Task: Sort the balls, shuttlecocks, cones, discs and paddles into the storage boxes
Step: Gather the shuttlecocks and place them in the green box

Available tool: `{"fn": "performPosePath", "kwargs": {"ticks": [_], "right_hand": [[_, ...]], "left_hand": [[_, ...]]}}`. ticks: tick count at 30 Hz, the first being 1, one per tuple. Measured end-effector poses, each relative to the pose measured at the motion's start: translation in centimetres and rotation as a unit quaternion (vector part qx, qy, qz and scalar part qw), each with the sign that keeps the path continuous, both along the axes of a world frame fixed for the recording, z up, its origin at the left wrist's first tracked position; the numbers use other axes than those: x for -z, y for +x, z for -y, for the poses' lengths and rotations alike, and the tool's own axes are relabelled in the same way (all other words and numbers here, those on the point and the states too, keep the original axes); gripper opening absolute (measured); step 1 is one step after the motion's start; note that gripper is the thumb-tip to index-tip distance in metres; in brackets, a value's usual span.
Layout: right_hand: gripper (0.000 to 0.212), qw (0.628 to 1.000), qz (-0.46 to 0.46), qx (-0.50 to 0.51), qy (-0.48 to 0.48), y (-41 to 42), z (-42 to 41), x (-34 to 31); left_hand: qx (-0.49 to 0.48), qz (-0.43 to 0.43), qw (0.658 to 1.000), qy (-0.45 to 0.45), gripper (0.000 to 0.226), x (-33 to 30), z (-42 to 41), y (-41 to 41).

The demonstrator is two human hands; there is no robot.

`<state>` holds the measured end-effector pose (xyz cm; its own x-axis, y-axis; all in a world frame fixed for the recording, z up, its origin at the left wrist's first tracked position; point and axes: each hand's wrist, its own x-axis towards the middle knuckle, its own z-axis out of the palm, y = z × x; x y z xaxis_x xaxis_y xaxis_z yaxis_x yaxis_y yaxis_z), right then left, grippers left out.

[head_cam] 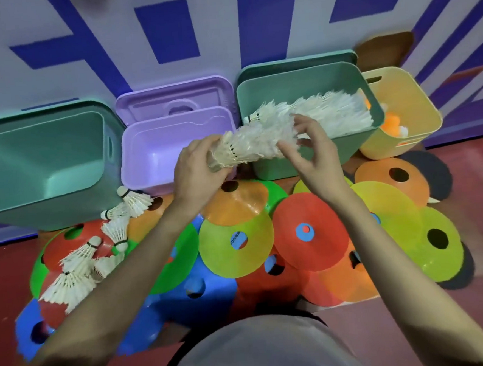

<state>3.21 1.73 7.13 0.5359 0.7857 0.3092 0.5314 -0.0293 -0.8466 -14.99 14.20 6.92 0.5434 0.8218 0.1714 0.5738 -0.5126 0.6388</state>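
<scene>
A nested stack of white shuttlecocks (256,144) is held over the front rim of the right green box (313,160). My left hand (198,168) grips its cork end. My right hand (309,146) touches its feather end with fingers spread. More stacked shuttlecocks (335,110) lie inside that green box. Several loose shuttlecocks (101,244) lie on the floor at the left, on top of the discs. Coloured flat disc cones (236,243) cover the floor in front of me.
An empty left green box (48,182) and an empty purple box (152,157) stand tilted against the wall. A yellow box (403,143) at far right holds orange balls (392,122). Dark paddles (437,175) lie under the discs at the right.
</scene>
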Motion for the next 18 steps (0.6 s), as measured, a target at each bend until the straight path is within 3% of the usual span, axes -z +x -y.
{"fn": "performPosePath", "kwargs": {"ticks": [3,9,13,18], "right_hand": [[0.027,0.999,0.023,0.010,-0.036,3.0,-0.4,0.8],[0.035,0.994,-0.056,0.043,-0.081,8.9,-2.3,-0.3],[0.056,0.993,-0.028,0.054,-0.104,13.2,-5.3,0.4],[0.047,0.990,0.002,0.036,-0.138,17.3,-8.7,2.2]], "left_hand": [[0.020,0.007,1.000,0.011,0.055,-0.7,-1.1,4.0],[0.053,-0.040,0.998,0.012,0.063,-0.9,-4.2,12.4],[0.064,-0.040,0.997,0.005,0.064,0.1,-6.2,16.9],[0.065,-0.100,0.993,-0.005,0.064,2.6,-9.1,20.3]]}}
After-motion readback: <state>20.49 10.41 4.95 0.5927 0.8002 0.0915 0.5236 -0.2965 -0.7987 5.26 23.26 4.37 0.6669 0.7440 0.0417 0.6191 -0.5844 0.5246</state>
